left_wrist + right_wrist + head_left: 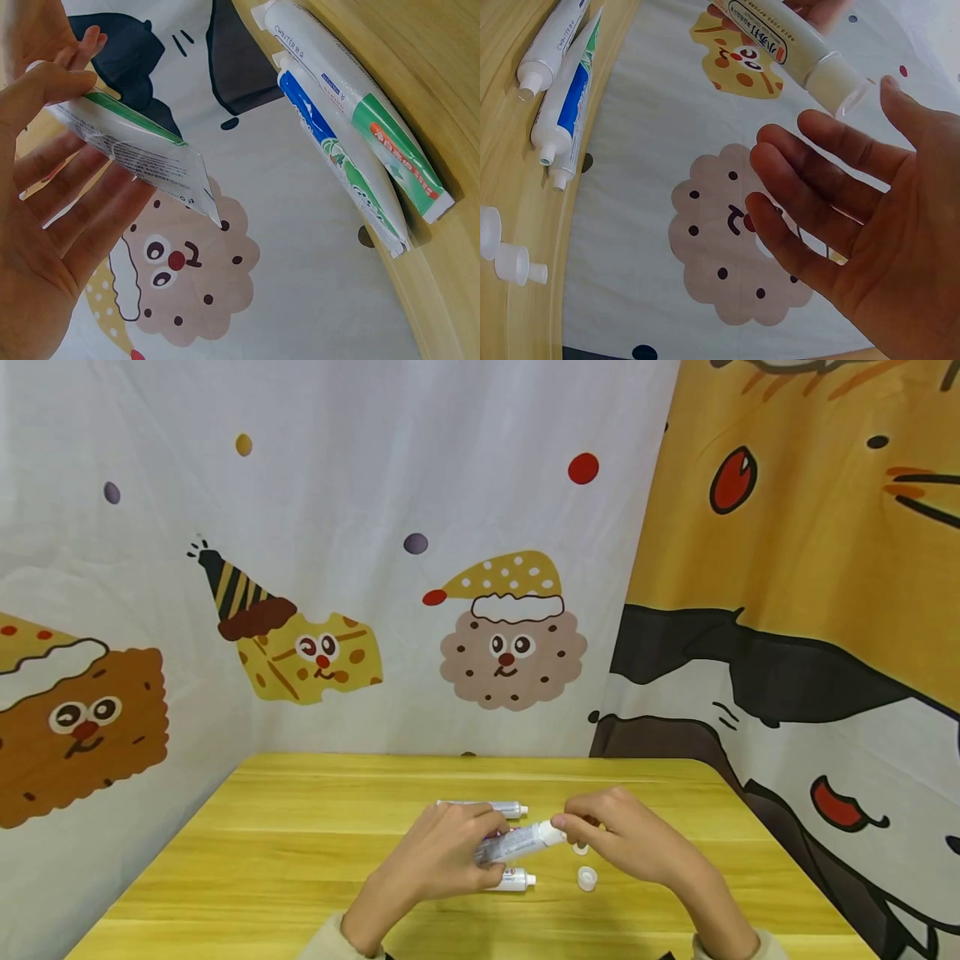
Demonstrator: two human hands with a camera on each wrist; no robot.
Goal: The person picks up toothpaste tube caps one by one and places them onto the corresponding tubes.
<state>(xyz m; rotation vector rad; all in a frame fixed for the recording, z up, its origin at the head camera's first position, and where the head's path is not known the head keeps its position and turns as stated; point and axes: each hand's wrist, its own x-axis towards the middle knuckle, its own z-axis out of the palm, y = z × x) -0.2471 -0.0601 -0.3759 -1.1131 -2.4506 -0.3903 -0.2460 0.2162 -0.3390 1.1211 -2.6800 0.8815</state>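
My left hand [446, 847] holds a toothpaste tube [769, 37] above the table, its white cap [838, 84] tilted up toward my right hand [633, 839]. In the left wrist view, the thumb presses on the tube [142, 146] while the fingers lie under it. My right hand [870, 187] has its fingers spread and apart around the cap, thumb and index fingertips close to it. Beneath the left hand lie several uncapped toothpaste tubes, among them a green-and-white one [360, 97] and a blue-and-green one [341, 161], partly hidden in the head view.
Loose white caps rest on the wooden table [300, 860], one nearer [587, 878] and another [581, 848] partly behind the right hand. A cartoon-printed curtain [337, 485] hangs behind the table's far edge and along its sides.
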